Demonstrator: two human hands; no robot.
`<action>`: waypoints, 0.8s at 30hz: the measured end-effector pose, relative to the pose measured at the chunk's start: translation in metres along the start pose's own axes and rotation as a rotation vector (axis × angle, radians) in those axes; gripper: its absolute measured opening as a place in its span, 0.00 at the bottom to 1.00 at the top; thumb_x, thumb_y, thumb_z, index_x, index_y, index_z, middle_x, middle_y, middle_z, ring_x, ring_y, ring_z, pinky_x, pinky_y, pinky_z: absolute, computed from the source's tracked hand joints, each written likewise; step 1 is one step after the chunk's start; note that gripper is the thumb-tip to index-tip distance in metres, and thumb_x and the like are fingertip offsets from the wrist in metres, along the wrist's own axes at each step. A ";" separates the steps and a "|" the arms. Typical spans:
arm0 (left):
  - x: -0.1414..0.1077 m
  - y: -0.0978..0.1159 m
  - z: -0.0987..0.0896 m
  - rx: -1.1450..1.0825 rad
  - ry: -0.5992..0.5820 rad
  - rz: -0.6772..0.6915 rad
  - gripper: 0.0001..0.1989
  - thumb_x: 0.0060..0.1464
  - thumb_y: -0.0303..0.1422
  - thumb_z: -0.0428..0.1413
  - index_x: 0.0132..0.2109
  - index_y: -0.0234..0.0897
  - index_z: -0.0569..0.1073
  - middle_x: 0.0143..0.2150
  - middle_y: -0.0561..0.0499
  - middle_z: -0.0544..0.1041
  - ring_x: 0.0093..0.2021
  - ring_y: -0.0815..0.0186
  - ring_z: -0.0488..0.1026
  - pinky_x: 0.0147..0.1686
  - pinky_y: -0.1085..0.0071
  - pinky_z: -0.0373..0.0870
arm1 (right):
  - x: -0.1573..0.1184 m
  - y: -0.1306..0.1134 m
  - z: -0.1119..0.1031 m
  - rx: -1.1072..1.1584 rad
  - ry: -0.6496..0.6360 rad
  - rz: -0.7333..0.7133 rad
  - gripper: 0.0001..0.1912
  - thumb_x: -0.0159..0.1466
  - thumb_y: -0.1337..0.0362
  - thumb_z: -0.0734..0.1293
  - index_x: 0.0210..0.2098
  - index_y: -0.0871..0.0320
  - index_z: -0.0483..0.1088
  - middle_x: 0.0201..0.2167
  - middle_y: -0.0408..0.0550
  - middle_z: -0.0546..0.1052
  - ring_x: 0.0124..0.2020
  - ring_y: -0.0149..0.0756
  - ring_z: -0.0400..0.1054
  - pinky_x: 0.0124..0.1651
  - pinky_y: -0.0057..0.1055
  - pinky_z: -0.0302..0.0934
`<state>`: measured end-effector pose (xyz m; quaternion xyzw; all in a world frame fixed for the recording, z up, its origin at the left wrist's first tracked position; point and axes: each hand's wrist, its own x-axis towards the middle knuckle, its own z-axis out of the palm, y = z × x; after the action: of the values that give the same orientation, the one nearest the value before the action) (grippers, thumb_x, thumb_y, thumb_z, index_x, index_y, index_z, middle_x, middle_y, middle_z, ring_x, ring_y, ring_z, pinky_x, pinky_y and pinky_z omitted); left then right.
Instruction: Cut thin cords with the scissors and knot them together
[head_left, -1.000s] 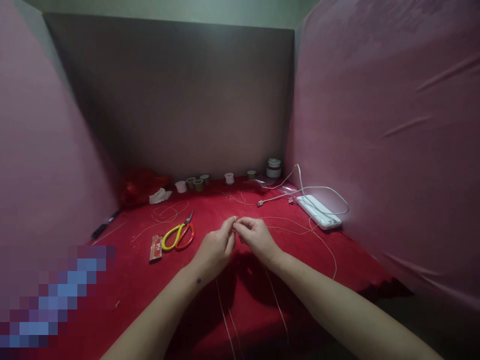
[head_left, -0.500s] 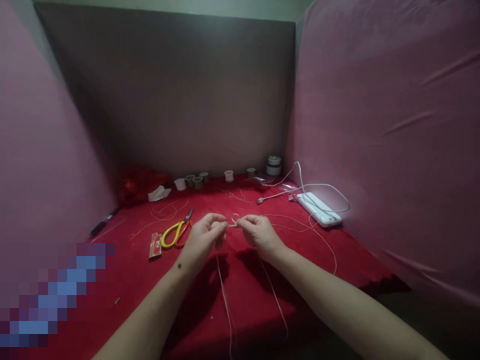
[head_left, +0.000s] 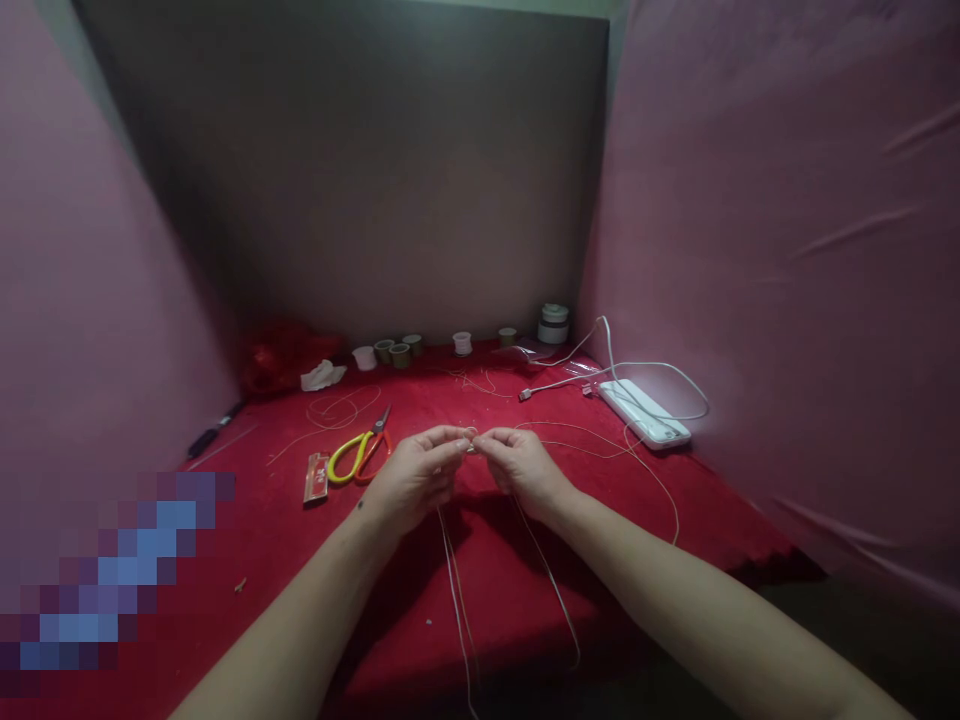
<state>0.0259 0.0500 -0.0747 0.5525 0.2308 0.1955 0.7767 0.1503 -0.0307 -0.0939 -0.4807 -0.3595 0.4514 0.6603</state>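
Grip is narrow in both hands, with a thin pale cord pinched between them above the red-covered bench. At the left, a small packet is placed just beside the yellow-and-red scissors, which are not held. One side of the cord is pinched by the left hand; a short worked portion is shown in the gap, too small to be read clearly; the other side is pinched by the right hand. Farther right, a white device is seen. A loop is apparently being shaped, and even, gentle tension seems called for next.
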 end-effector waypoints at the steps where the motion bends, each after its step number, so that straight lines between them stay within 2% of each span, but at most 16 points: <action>1: 0.001 -0.001 -0.001 -0.006 -0.005 0.007 0.10 0.48 0.34 0.58 0.38 0.36 0.69 0.17 0.62 0.50 0.14 0.81 0.43 0.13 0.81 0.39 | 0.000 0.000 0.000 -0.004 0.000 0.006 0.15 0.52 0.55 0.67 0.24 0.61 0.64 0.10 0.33 0.54 0.12 0.20 0.42 0.16 0.23 0.35; 5: 0.003 -0.002 -0.005 -0.043 -0.018 0.023 0.08 0.49 0.34 0.58 0.33 0.34 0.68 0.16 0.62 0.49 0.14 0.80 0.42 0.13 0.80 0.38 | -0.001 0.001 0.000 0.001 -0.017 0.031 0.14 0.52 0.55 0.68 0.25 0.61 0.65 0.10 0.33 0.54 0.12 0.20 0.42 0.15 0.23 0.35; 9: 0.001 -0.002 -0.006 -0.111 -0.066 -0.007 0.07 0.48 0.32 0.58 0.33 0.34 0.68 0.17 0.62 0.50 0.15 0.80 0.43 0.14 0.81 0.40 | -0.001 0.002 -0.001 0.024 -0.034 0.076 0.14 0.52 0.56 0.68 0.24 0.60 0.63 0.10 0.32 0.52 0.12 0.20 0.41 0.15 0.23 0.34; 13: -0.003 0.000 -0.003 -0.054 -0.122 -0.065 0.08 0.47 0.32 0.58 0.32 0.34 0.67 0.17 0.61 0.50 0.15 0.80 0.44 0.14 0.81 0.39 | -0.002 0.001 -0.002 -0.002 -0.045 0.102 0.13 0.53 0.57 0.67 0.23 0.60 0.62 0.10 0.32 0.52 0.11 0.20 0.41 0.14 0.23 0.34; 17: -0.004 0.002 -0.002 0.072 -0.071 -0.073 0.09 0.47 0.33 0.59 0.31 0.34 0.66 0.16 0.62 0.51 0.14 0.80 0.44 0.14 0.80 0.39 | -0.003 -0.001 -0.006 0.009 -0.099 0.168 0.11 0.53 0.59 0.66 0.23 0.59 0.62 0.11 0.32 0.52 0.11 0.20 0.40 0.14 0.23 0.31; 21: 0.000 0.002 -0.008 -0.003 -0.046 -0.057 0.09 0.46 0.32 0.59 0.28 0.34 0.65 0.15 0.62 0.50 0.14 0.80 0.43 0.13 0.81 0.40 | -0.001 -0.001 -0.012 0.115 -0.215 0.264 0.09 0.52 0.62 0.68 0.25 0.60 0.63 0.12 0.32 0.52 0.12 0.19 0.39 0.16 0.23 0.29; 24: 0.003 0.001 -0.011 -0.038 0.017 -0.034 0.11 0.44 0.31 0.60 0.27 0.34 0.64 0.15 0.63 0.50 0.13 0.81 0.43 0.13 0.82 0.41 | 0.001 0.002 -0.014 0.185 -0.216 0.266 0.08 0.49 0.67 0.68 0.25 0.61 0.63 0.11 0.32 0.54 0.13 0.19 0.43 0.17 0.22 0.32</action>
<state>0.0217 0.0602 -0.0774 0.5319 0.2431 0.1917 0.7882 0.1626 -0.0336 -0.0994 -0.4099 -0.3184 0.6149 0.5937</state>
